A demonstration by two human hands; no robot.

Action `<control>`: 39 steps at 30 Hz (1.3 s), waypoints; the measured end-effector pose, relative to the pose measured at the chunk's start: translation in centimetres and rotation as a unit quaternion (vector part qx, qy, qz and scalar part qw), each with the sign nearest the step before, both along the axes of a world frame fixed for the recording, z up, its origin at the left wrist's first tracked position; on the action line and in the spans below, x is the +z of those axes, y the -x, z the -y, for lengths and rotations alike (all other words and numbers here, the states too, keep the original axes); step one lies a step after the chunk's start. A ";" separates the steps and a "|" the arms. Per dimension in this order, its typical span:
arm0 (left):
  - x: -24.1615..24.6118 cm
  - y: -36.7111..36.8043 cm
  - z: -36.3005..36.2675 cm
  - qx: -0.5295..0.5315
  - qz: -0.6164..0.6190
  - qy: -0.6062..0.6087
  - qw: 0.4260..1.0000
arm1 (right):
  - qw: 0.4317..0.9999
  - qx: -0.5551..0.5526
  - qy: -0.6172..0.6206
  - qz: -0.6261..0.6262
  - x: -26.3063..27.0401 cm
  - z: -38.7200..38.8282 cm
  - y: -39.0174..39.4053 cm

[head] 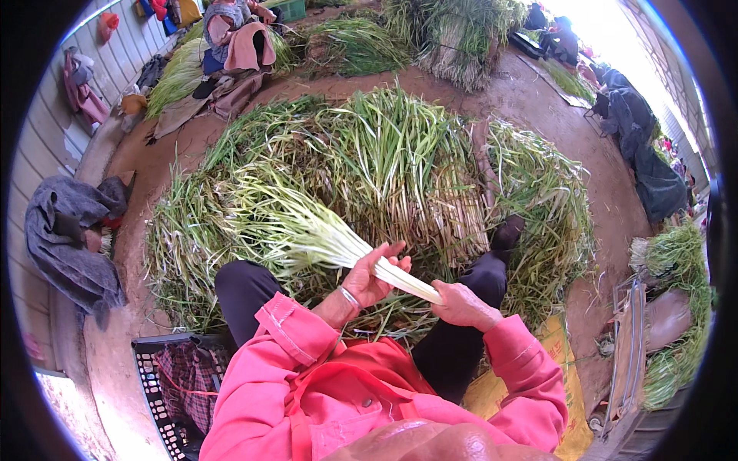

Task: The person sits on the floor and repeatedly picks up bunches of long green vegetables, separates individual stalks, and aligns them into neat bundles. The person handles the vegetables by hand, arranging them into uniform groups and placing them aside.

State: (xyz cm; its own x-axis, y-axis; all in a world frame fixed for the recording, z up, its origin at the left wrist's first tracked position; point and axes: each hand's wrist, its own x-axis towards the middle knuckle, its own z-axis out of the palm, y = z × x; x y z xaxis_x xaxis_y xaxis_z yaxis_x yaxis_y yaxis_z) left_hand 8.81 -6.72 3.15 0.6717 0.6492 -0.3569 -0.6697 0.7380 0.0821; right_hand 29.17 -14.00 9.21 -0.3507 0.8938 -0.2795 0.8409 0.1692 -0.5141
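A bundle of long green leafy stalks with white lower ends (334, 230) slants across in front of me. My left hand (372, 276) is around its white part, palm turned up, with a metal bracelet at the wrist. At the butt end, my right hand (464, 304) grips the stalks. Beyond my hands lies a broad heap of similar stalks (398, 144), with green tops and brownish lower ends. Loose leaves and trimmings (202, 253) surround it on both sides.
A black plastic crate (151, 397) holding checked cloth stands at lower left. Grey cloth (69, 230) lies by the wall. A yellow sack (553, 380) and wooden-topped stool (628, 346) are at right. Another person (236, 34) sits at upper left; more people sit at upper right.
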 end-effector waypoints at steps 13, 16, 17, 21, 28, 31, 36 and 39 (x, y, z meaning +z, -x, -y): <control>6.2 6.8 -3.6 0.138 0.279 -0.136 0.941 | 0.887 -0.037 0.249 -0.387 3.2 -1.0 9.6; 6.1 8.3 -3.8 0.134 0.219 -0.129 0.958 | 0.901 0.005 0.209 -0.381 2.0 -0.9 10.6; 6.1 8.8 -3.9 0.135 0.187 -0.151 0.961 | 0.902 0.010 0.212 -0.376 1.4 -0.8 10.8; 8.7 12.5 -5.4 0.219 -0.156 -0.261 0.927 | 0.936 0.105 0.203 -0.268 -2.3 -1.4 9.8; 21.5 22.0 -9.0 0.136 0.081 -0.414 0.897 | 0.933 -0.139 0.140 -0.302 -9.2 -7.0 7.5; 21.7 23.3 -9.9 0.193 0.138 -0.423 0.874 | 0.943 -0.166 0.056 -0.284 -12.1 -11.2 8.6; 11.2 22.3 -11.9 0.248 -0.009 -0.341 0.907 | 0.960 -0.180 -0.122 -0.176 -18.2 -15.0 14.4; 6.4 23.6 -12.4 0.208 0.068 -0.113 0.969 | 0.976 -0.151 -0.150 -0.039 -21.3 -13.1 16.8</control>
State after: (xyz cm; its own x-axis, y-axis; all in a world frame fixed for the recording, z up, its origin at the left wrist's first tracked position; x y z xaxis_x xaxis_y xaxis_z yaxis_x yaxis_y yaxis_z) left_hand -14.76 5.65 9.55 0.3656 0.9253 -0.1010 -0.9216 0.3750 0.1004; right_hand 12.33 -0.94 -12.14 -0.0691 0.9972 0.0273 0.8364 0.0728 -0.5432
